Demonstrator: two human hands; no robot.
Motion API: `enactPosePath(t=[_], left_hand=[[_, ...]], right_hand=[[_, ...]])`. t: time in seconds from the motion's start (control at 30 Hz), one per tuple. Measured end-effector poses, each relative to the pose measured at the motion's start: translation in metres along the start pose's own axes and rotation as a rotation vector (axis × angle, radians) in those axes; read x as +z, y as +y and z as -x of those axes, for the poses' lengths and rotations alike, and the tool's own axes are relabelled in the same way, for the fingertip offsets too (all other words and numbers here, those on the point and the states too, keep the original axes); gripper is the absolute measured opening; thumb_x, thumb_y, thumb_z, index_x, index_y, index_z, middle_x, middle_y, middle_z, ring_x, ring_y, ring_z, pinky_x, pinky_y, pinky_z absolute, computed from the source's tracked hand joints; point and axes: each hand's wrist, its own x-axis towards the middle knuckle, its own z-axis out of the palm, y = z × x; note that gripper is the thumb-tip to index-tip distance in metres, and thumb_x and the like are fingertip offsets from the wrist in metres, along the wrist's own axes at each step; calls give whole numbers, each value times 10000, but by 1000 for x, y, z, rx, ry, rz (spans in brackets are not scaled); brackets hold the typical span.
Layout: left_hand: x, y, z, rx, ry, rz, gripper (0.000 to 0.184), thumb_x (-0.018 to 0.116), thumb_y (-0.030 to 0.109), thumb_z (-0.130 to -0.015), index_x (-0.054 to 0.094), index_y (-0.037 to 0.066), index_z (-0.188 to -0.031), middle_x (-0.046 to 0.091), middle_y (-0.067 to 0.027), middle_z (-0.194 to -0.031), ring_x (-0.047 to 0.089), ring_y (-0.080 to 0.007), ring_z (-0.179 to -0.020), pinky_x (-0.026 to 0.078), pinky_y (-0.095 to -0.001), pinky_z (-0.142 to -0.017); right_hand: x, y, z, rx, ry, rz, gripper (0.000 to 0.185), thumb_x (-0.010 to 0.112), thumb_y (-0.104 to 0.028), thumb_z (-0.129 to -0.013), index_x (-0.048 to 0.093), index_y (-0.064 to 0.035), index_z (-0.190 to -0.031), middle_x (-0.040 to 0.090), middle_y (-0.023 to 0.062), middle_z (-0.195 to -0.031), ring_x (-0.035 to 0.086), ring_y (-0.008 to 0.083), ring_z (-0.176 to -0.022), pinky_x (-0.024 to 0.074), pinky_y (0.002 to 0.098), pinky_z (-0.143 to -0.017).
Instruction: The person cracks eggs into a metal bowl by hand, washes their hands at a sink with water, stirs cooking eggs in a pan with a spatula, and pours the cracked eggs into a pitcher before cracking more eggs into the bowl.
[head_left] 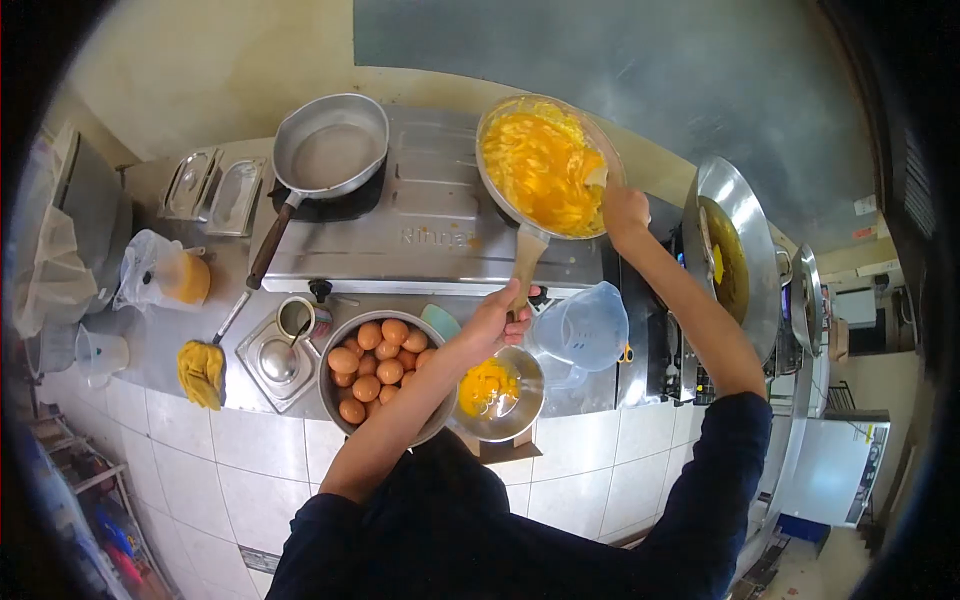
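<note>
A: Which step is in hand, in your opinion?

B: I judge it is the stirring of the egg [540,170] in the pan [597,137]. The egg looks partly set, with pale folds among the orange liquid.

A: And where is this pan?

B: It is at the right side of the stove [430,205]. Whether it rests flat there, I cannot tell. Nearer to the person is a metal bowl [531,400] with yolks, just beside a pot [327,390] of brown eggs [366,387].

A: How are the fingers?

B: The left hand [490,322] has its fingers bent around the pan's handle [527,265]. The right hand [626,210], at the right edge of the pan, is closed like a fist. It seems to hold a pale tool [597,177], but its exact kind I cannot say.

A: What does the next move call for?

B: In my view, a firm left grip, and gentle strokes which reach the liquid part without spilling over the rim.
</note>
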Motion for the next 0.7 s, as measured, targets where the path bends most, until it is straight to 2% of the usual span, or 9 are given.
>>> enactPosePath(t=[0.17, 0.23, 0.27, 0.33, 0.47, 0.53, 0.57, 0.63, 0.7], left_hand=[[-3, 6, -7, -167, -49, -26, 443, 385, 504, -1031, 510, 101, -1165, 380, 39, -710, 290, -63, -539, 246, -231, -487], [-1, 6, -8, -166, -41, -28, 438, 382, 502, -1032, 511, 102, -1157, 376, 39, -707, 290, -63, -537, 246, -236, -483], [-2, 7, -7, -170, -26, -29, 434, 379, 500, -1034, 512, 104, -1150, 373, 40, -704, 290, -64, -534, 246, -241, -478], [-2, 6, -7, -145, -20, -33, 435, 381, 500, -1033, 513, 103, -1154, 373, 41, -706, 290, -62, -533, 246, -239, -475], [-6, 3, -9, -117, -25, -40, 447, 390, 500, -1031, 519, 97, -1176, 376, 41, -710, 283, -57, -526, 239, -227, -463], [-8, 2, -9, -114, -31, -33, 454, 390, 499, -1031, 519, 92, -1186, 376, 42, -709, 283, -53, -525, 236, -222, -457], [-8, 4, -9, -108, -33, -26, 461, 390, 498, -1031, 520, 87, -1196, 376, 42, -709, 283, -49, -523, 233, -217, -451], [-7, 4, -8, -104, -23, -16, 463, 388, 496, -1033, 520, 83, -1199, 379, 41, -707, 281, -47, -516, 235, -215, -447], [-7, 5, -8, -103, -13, -2, 466, 387, 493, -1034, 520, 80, -1201, 382, 39, -705, 279, -45, -510, 236, -213, -442]], right_hand=[[-20, -14, -57, -102, 153, 70, 176, 607, -163, -872, 676, -82, -1012, 727, 57, -840, 724, 250, -785, 575, 365, -640], [-34, -22, -78, -375, 258, 287, 151, 603, -153, -861, 688, -87, -967, 719, 50, -781, 719, 211, -770, 565, 363, -611], [-44, -27, -79, -377, 268, 287, 151, 603, -153, -861, 688, -87, -967, 719, 50, -781, 719, 211, -770, 565, 363, -611], [-69, -33, -72, -609, 289, 358, 145, 620, -144, -835, 761, -123, -863, 729, 36, -787, 713, 211, -751, 535, 342, -587], [-78, -21, -34, -669, 283, 270, 138, 619, -153, -824, 755, -131, -835, 718, 39, -773, 705, 195, -724, 521, 344, -573], [-59, -7, -12, -729, 348, 209, 213, 594, -180, -863, 660, -104, -1050, 686, 36, -745, 694, 225, -699, 534, 375, -623], [-61, 6, 1, -724, 349, 214, 213, 594, -180, -863, 660, -104, -1050, 686, 36, -745, 694, 225, -699, 534, 375, -623], [-77, 34, 33, -656, 331, -64, 324, 565, -165, -878, 616, -134, -1197, 693, 74, -819, 699, 254, -720, 547, 400, -651], [-96, 45, 70, -630, 273, -72, 321, 559, -134, -869, 614, -104, -1184, 691, 96, -831, 701, 271, -727, 558, 411, -637]])
